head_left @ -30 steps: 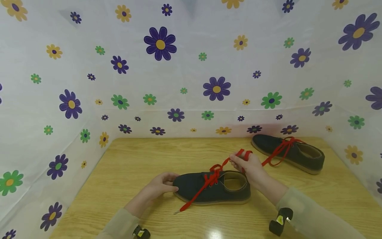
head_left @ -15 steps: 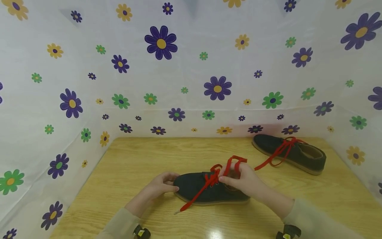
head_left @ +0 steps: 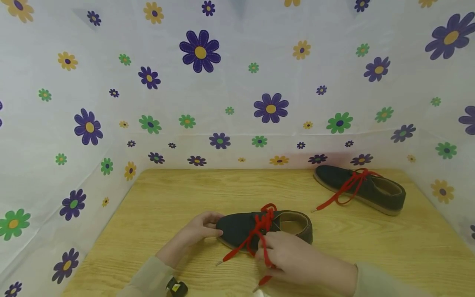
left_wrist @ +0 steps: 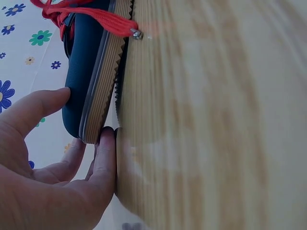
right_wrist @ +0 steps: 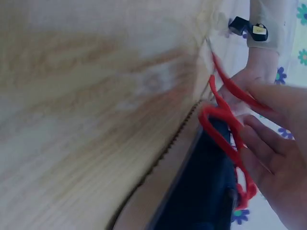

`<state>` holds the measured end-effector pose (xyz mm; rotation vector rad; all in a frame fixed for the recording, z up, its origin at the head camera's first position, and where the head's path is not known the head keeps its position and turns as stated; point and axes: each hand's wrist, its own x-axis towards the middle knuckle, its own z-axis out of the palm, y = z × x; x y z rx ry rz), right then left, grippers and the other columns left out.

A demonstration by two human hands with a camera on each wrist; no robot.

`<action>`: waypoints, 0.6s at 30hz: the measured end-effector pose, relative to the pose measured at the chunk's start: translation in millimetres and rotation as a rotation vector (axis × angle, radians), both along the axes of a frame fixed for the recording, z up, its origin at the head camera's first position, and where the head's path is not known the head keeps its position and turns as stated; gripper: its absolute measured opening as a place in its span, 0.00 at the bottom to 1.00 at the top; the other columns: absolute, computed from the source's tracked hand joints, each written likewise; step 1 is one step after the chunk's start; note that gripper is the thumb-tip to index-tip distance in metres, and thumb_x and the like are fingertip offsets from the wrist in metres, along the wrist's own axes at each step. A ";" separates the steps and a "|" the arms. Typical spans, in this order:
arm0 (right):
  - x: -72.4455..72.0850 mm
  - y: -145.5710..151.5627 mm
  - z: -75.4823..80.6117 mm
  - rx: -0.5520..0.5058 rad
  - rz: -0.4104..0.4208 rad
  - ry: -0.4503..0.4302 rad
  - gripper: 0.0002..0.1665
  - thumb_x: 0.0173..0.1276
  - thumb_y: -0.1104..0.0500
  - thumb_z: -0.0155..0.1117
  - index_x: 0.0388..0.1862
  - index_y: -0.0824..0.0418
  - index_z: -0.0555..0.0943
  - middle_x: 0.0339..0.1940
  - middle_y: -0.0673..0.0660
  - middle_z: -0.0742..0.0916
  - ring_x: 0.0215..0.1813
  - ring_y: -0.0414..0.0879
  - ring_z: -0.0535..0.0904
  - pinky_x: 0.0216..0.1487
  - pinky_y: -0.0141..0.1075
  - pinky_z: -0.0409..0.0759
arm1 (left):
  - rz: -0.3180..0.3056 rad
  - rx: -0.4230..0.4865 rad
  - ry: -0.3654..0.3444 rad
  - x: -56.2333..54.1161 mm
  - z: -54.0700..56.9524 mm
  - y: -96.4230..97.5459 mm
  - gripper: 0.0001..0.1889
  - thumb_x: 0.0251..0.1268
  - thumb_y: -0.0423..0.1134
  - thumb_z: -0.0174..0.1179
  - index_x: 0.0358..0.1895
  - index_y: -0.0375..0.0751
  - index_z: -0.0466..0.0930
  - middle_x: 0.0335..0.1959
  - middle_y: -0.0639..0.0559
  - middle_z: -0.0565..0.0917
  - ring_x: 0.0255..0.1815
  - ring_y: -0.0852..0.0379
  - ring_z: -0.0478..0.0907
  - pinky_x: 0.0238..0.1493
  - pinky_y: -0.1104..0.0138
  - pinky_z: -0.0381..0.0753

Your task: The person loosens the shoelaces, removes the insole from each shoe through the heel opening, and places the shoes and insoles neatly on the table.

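Note:
A dark navy shoe (head_left: 235, 229) with red lacing stands on the table, its toe to the left. My left hand (head_left: 194, 233) grips the toe, the thumb on the upper and the fingers at the sole edge (left_wrist: 99, 112). In front of the shoe's near side, my right hand (head_left: 293, 258) holds one red shoelace (head_left: 266, 255), which bends over the fingers with its tip hanging below. Between thumb and fingers the same shoelace (right_wrist: 223, 129) loops in the right wrist view. The other lace end (head_left: 237, 250) lies across the vamp toward the table, and a small red loop rises behind the lacing.
A matching shoe (head_left: 387, 201) with red laces sits at the back right of the wooden table (head_left: 178, 187). A white flower-print sheet (head_left: 222, 86) hangs around the back and sides. A black wrist camera (head_left: 177, 287) is strapped at the left sleeve.
My right hand has brought the shoelace from behind the shoe's opening, over the lacing, down to the near side. My left hand has stayed at the toe.

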<state>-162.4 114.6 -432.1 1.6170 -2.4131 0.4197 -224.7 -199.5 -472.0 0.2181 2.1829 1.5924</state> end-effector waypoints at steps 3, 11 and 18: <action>1.3 2.0 -0.5 0.025 0.075 0.126 0.14 0.62 0.46 0.83 0.40 0.47 0.86 0.41 0.43 0.83 0.43 0.36 0.78 0.49 0.25 0.78 | -0.002 0.003 0.000 -0.8 -0.6 -0.3 0.31 0.67 0.33 0.69 0.71 0.26 0.71 0.66 0.33 0.80 0.54 0.55 0.81 0.62 0.59 0.78; -14.9 6.7 17.8 -0.037 -0.025 0.143 0.09 0.68 0.52 0.79 0.42 0.50 0.86 0.41 0.44 0.85 0.43 0.38 0.80 0.51 0.31 0.83 | 0.019 -0.006 -0.006 0.3 -1.0 -0.6 0.32 0.67 0.33 0.69 0.72 0.27 0.71 0.65 0.35 0.80 0.55 0.54 0.81 0.62 0.58 0.78; -41.4 13.2 18.8 -0.107 -0.139 0.031 0.12 0.68 0.59 0.78 0.48 0.55 0.87 0.53 0.52 0.88 0.55 0.45 0.86 0.57 0.40 0.87 | 0.010 0.001 -0.002 -1.1 -2.6 -0.6 0.32 0.67 0.33 0.69 0.72 0.26 0.71 0.66 0.34 0.79 0.55 0.54 0.81 0.61 0.59 0.78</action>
